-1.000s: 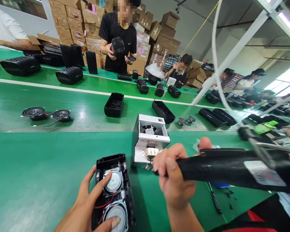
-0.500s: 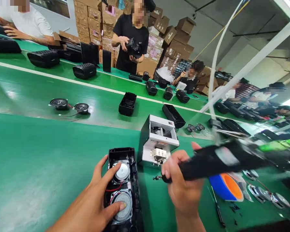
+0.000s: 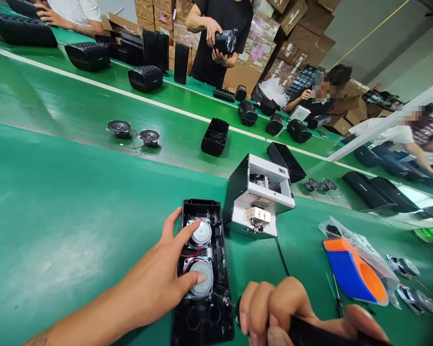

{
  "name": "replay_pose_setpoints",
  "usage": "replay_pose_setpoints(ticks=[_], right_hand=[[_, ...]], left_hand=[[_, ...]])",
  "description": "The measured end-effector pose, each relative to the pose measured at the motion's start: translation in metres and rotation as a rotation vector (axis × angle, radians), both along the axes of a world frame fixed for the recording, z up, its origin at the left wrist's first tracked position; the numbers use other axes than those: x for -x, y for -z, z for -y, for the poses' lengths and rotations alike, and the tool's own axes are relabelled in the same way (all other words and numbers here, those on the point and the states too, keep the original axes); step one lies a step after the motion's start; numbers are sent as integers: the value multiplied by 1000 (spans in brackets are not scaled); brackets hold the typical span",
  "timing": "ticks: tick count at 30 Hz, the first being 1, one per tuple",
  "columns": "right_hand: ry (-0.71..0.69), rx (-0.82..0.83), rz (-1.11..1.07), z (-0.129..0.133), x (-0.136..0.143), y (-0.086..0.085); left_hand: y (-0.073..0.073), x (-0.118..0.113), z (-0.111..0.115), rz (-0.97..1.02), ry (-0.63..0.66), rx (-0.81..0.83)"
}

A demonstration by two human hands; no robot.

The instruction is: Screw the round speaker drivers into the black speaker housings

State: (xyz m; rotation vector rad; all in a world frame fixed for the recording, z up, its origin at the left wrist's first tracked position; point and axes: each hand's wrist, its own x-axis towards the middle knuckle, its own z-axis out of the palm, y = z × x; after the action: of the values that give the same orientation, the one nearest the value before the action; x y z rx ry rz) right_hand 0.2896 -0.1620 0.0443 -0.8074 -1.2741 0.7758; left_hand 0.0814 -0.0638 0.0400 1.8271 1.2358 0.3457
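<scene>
A black speaker housing (image 3: 225, 269) lies on the green bench with its inside facing up. It contains an upper speaker driver (image 3: 203, 233) and a lower speaker driver (image 3: 206, 284), with red wires between them. My left hand (image 3: 162, 269) is open over the housing, fingers spread, one fingertip on the upper driver and the thumb on the lower one. My right hand (image 3: 274, 307) is closed round a black electric screwdriver (image 3: 310, 332), whose body runs out of view at the bottom. Its bit points at the lower driver's bottom right corner; whether it touches a screw I cannot tell.
A grey and white screw feeder (image 3: 261, 197) stands just behind the housing. To the right lie a blue and orange container (image 3: 353, 274), a plastic bag (image 3: 361, 245) and loose drivers (image 3: 404, 266). Beyond runs a green conveyor (image 3: 180, 139) with speaker parts; co-workers are across it.
My right hand has brought the screwdriver down from beside the screw feeder to the lower driver's corner. My left hand stays on the drivers. The view has tilted down and shifted.
</scene>
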Motion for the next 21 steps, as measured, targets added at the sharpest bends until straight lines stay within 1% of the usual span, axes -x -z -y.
replay_pose_setpoints(ticks=[3, 5, 7, 9, 12, 14, 16, 19, 21], right_hand=[[94, 54, -21, 5, 2, 19], [187, 40, -52, 9, 5, 28], [238, -2, -64, 9, 10, 30], [265, -57, -63, 6, 16, 26], [275, -111, -60, 0, 23, 15], [261, -103, -44, -3, 24, 12], [241, -124, -27, -5, 23, 14], [195, -188, -41, -5, 19, 20], [150, -180, -57, -5, 15, 23]], left_hand=[[4, -1, 0, -10, -4, -1], [6, -1, -1, -22, 5, -2], [5, -1, -1, -27, 10, 4], [2, -1, -2, -18, 10, 14], [-4, -1, -2, -4, 11, 47], [-5, -1, -2, 1, 6, 53], [-3, -2, -2, 10, 1, 39], [5, -3, -2, 8, 2, 10], [10, -3, -3, -5, 5, -6]])
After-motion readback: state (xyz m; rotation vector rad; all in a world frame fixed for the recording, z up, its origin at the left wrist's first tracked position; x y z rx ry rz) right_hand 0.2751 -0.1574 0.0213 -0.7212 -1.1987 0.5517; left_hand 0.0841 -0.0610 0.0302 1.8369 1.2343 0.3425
